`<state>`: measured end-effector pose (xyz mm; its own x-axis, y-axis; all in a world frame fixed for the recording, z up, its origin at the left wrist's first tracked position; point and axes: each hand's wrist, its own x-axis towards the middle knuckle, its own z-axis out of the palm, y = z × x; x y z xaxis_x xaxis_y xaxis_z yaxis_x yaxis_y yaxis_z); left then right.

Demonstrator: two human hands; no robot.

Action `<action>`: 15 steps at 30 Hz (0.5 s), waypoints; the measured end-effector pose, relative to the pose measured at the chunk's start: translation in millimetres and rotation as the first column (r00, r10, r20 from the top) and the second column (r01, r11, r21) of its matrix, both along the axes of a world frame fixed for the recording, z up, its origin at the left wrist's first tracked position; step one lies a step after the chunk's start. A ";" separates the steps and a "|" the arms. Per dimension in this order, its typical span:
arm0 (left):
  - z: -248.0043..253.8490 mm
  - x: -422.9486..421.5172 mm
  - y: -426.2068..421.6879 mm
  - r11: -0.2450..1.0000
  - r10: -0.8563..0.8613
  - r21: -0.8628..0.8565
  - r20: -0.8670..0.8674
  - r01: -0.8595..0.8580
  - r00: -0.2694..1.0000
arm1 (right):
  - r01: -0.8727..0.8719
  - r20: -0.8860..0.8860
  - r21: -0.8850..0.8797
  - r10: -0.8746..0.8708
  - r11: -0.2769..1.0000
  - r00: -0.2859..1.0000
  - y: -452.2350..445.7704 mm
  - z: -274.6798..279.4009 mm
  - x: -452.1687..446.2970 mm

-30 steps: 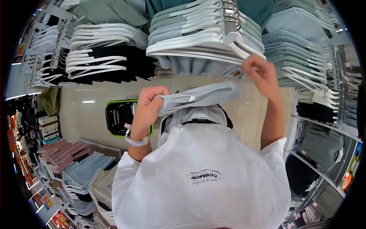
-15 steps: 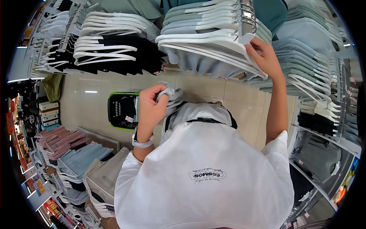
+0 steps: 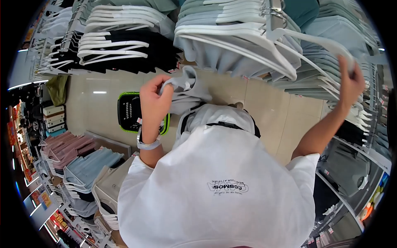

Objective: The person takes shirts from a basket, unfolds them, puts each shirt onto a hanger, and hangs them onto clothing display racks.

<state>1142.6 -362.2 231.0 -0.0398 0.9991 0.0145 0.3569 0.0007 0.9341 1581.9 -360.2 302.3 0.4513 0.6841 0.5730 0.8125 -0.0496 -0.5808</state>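
Grey garment (image 3: 191, 94) bunched in the left hand (image 3: 156, 97), white hanger (image 3: 316, 39) gripped in the right hand (image 3: 351, 82)

At eight o'clock, pink garments (image 3: 68, 149) hang close beside light blue garments (image 3: 93, 167). The black shopping basket (image 3: 129, 110) stands on the floor (image 3: 269, 103) between nine and ten o'clock, bright green at the rim. The left forearm hides part of it; a small pale patch shows near that arm, but I cannot tell what the basket holds.

At ten o'clock the left hand is closed, thumb against curled fingers, pinching one gathered end of the grey garment. The cloth lies just short of twelve o'clock, its folds drooping to the hand's right. It looks light, soft and floppy, unlikely to break; the thick gathered end seems the surest hold, since a loose fold would probably let the rest unroll.

Toward one o'clock, more grey garments (image 3: 204, 56) hang on white hangers from a metal rail (image 3: 273, 20). The white hanger slants out beside the rail's end; whether it is hooked there is unclear. It looks stiff, light and rather smooth, best taken by an arm. Between two and three o'clock, the right hand, blurred, is curled around its outer end.
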 end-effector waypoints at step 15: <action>18.3 27.3 5.0 0.919 -0.385 -0.031 0.155 0.394 0.910 | -0.237 -0.159 0.121 0.255 0.964 0.954 -137.0 -17.8 -11.4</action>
